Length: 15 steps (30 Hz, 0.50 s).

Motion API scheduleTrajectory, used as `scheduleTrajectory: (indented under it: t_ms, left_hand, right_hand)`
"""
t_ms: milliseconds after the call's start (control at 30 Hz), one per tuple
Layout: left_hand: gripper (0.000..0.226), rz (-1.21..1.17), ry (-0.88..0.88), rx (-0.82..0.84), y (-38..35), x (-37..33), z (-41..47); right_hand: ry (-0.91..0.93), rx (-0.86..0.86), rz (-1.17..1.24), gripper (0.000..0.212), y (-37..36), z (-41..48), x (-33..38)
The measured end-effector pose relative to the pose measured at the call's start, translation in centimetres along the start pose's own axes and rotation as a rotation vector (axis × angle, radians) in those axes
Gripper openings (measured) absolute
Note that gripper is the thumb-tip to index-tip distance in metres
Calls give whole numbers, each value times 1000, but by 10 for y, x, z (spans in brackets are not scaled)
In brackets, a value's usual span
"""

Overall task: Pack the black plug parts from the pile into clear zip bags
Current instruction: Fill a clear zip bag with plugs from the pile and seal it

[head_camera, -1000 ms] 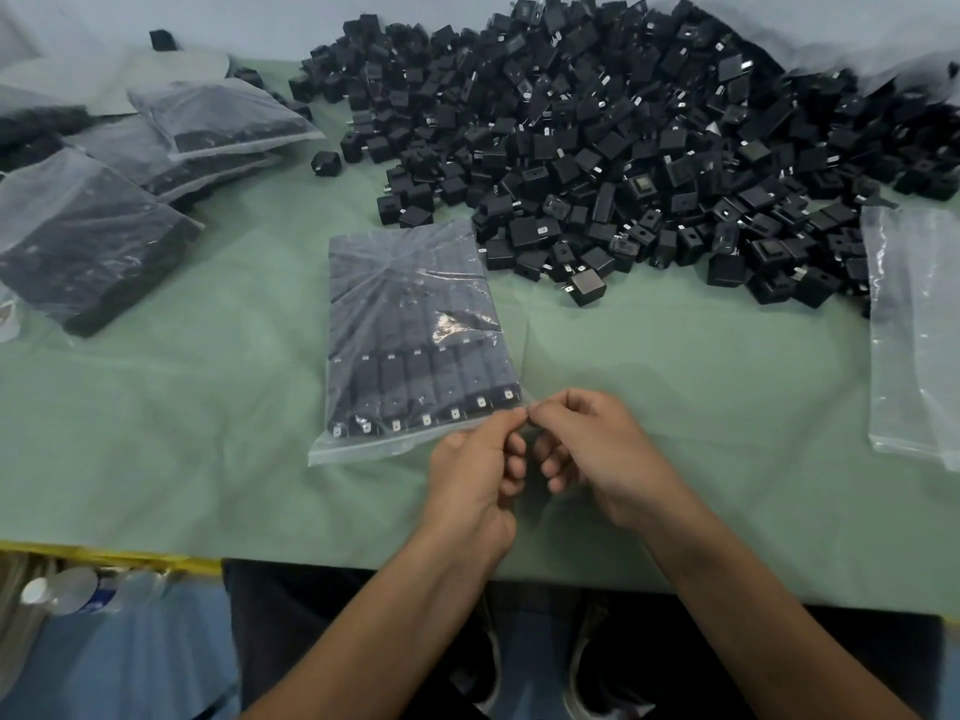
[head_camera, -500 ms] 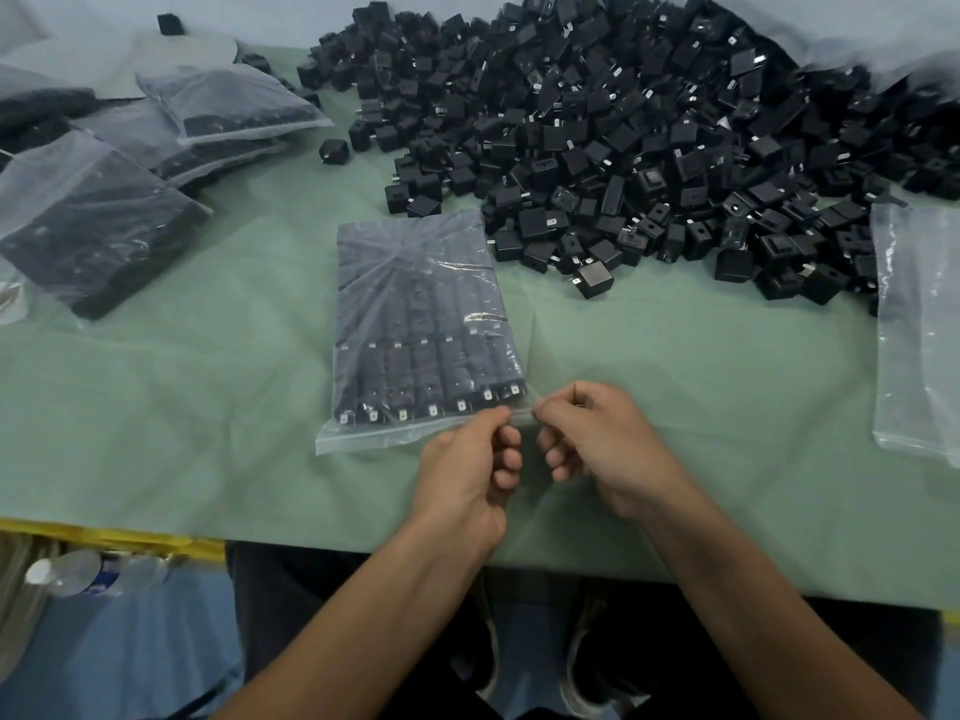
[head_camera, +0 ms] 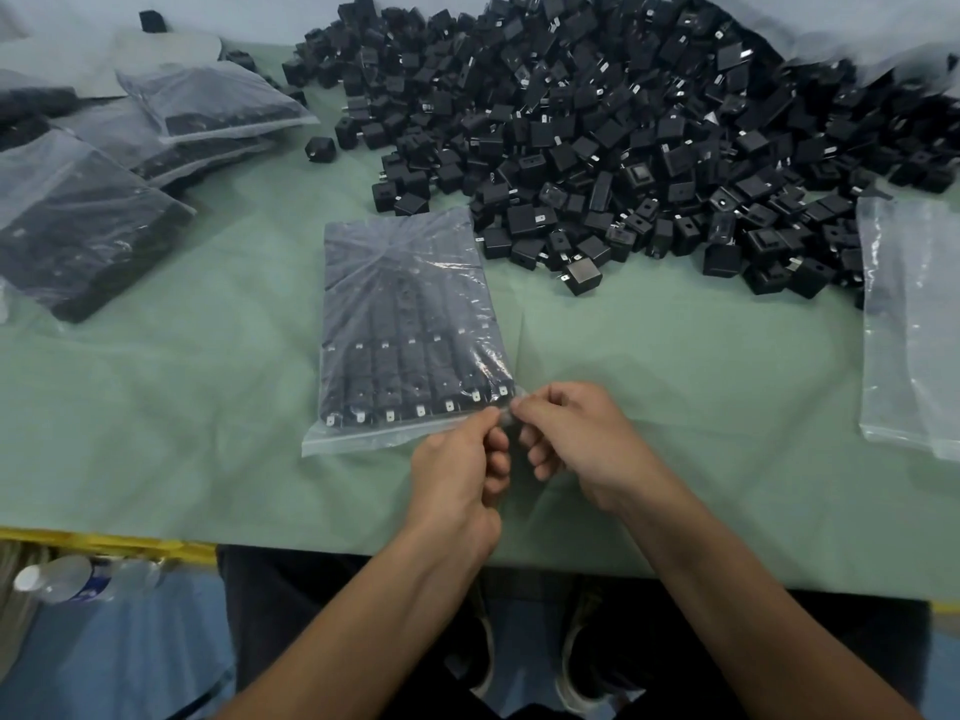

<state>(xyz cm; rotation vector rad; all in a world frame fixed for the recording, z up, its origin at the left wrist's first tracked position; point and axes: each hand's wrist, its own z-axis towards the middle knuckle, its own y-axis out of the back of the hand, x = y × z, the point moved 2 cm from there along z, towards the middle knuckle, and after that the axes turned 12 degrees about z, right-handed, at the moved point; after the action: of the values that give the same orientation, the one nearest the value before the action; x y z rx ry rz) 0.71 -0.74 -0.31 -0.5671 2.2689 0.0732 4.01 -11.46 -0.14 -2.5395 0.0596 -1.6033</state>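
A clear zip bag (head_camera: 410,324) filled with rows of black plug parts lies flat on the green table cover (head_camera: 675,387), its zip edge toward me. My left hand (head_camera: 460,475) and my right hand (head_camera: 576,444) both pinch the zip strip at the bag's near right corner, fingertips almost touching. A large pile of loose black plug parts (head_camera: 613,127) spreads across the far middle and right of the table.
Several filled bags (head_camera: 83,220) are stacked at the far left. A stack of empty clear bags (head_camera: 909,324) lies at the right edge. One loose plug part (head_camera: 583,275) sits just right of the bag. A water bottle (head_camera: 67,584) lies below the table's yellow front edge.
The view has shifted slightly. Both hands stay pinched on the bag's near right corner, with the left hand now a little lower and the fingertips closer to the zip strip.
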Motion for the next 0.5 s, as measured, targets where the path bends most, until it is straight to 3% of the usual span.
scheduleTrajectory:
  t_ms: [200,500]
  left_hand:
    - [31,-27,-8,-24,7,-2,-4]
    - [25,-32,43,22,9,-4,1]
  right_hand:
    - [20,-30,-19,24,0,1,-1]
    - [-34,8,50,21,-5,0,0]
